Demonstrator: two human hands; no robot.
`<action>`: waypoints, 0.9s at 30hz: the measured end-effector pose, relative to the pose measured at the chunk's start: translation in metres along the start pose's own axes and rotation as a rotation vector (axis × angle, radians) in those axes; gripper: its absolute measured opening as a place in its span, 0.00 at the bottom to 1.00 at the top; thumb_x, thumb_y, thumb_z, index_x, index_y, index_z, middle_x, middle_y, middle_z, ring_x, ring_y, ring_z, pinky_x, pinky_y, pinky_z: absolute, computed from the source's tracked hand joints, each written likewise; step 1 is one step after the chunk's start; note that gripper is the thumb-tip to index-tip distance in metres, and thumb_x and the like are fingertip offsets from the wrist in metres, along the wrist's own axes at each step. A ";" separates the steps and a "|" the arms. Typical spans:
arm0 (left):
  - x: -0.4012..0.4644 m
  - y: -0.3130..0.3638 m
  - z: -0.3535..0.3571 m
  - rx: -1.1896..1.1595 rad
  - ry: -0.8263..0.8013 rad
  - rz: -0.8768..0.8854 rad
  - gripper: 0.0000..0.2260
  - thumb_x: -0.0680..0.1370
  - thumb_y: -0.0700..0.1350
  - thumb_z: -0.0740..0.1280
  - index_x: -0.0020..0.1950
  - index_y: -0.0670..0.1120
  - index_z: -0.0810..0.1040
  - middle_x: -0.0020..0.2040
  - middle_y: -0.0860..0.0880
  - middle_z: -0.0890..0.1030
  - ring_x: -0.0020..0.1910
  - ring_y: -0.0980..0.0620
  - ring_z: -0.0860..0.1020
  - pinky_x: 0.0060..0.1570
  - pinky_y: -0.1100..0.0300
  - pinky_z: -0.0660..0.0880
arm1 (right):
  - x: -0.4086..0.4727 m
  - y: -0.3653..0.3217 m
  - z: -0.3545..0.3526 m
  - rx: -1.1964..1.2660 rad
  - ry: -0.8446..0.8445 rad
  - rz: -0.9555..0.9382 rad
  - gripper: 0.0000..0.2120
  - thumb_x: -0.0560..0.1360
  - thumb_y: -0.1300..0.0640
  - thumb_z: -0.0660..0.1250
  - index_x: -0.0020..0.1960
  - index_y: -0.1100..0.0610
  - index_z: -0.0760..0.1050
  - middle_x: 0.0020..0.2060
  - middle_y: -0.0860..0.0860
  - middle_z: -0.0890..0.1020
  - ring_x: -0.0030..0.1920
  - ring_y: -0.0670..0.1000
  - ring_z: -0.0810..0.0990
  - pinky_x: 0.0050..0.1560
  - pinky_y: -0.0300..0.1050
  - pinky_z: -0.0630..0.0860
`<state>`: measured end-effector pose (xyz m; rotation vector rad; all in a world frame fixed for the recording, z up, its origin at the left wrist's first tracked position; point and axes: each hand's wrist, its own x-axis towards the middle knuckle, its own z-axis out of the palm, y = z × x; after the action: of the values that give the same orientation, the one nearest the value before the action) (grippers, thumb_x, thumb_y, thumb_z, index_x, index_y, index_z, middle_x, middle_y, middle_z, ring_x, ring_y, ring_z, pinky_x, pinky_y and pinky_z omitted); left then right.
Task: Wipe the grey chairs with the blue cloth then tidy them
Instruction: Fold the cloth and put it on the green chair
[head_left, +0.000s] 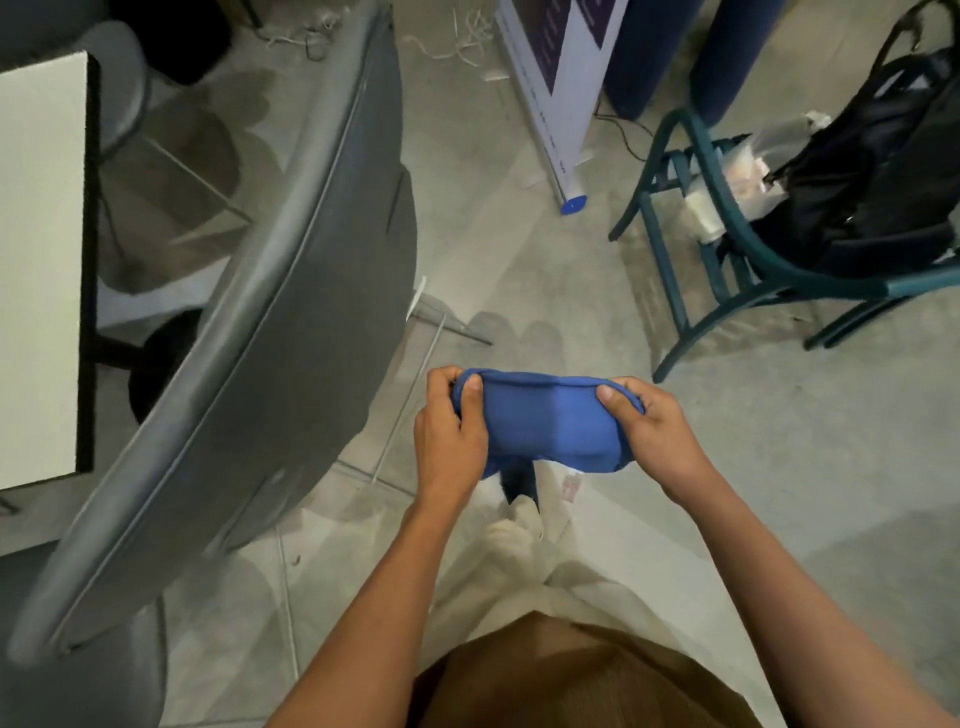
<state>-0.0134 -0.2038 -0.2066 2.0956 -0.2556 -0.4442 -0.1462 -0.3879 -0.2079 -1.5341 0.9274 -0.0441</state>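
Note:
I hold the blue cloth (545, 423) stretched between both hands in front of me, above the floor. My left hand (449, 434) pinches its left end with thumb on top, and my right hand (649, 434) pinches its right end the same way. A grey chair (270, 332) stands to my left; I see its curved backrest from above, apart from the cloth. Another grey chair (124, 88) shows partly at the far left behind the table.
A white table with a black edge (41, 260) stands at the left. A teal chair (727, 270) at the right carries a black backpack (872, 176). A banner stand (561, 104) and loose cables lie on the concrete floor ahead.

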 end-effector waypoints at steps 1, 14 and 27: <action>0.016 0.007 0.001 -0.009 0.009 -0.001 0.07 0.85 0.52 0.61 0.54 0.49 0.73 0.44 0.55 0.80 0.43 0.58 0.78 0.42 0.55 0.76 | 0.017 -0.012 -0.001 -0.005 -0.008 -0.008 0.09 0.83 0.53 0.64 0.49 0.52 0.82 0.42 0.49 0.84 0.42 0.46 0.82 0.44 0.42 0.77; 0.180 0.082 0.043 -0.067 0.115 -0.066 0.06 0.85 0.54 0.61 0.54 0.53 0.71 0.44 0.59 0.79 0.42 0.57 0.78 0.42 0.49 0.77 | 0.203 -0.116 -0.033 -0.053 -0.076 -0.033 0.08 0.83 0.52 0.64 0.51 0.52 0.82 0.45 0.50 0.85 0.45 0.46 0.83 0.45 0.39 0.78; 0.350 0.173 0.111 -0.162 0.307 -0.184 0.07 0.86 0.54 0.60 0.58 0.52 0.73 0.47 0.58 0.80 0.46 0.62 0.79 0.42 0.64 0.74 | 0.419 -0.237 -0.089 -0.213 -0.279 -0.160 0.08 0.83 0.57 0.64 0.48 0.58 0.80 0.41 0.53 0.83 0.37 0.41 0.80 0.40 0.32 0.75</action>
<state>0.2587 -0.5041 -0.1884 2.0017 0.1492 -0.2365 0.2109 -0.7225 -0.1872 -1.7568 0.6013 0.1549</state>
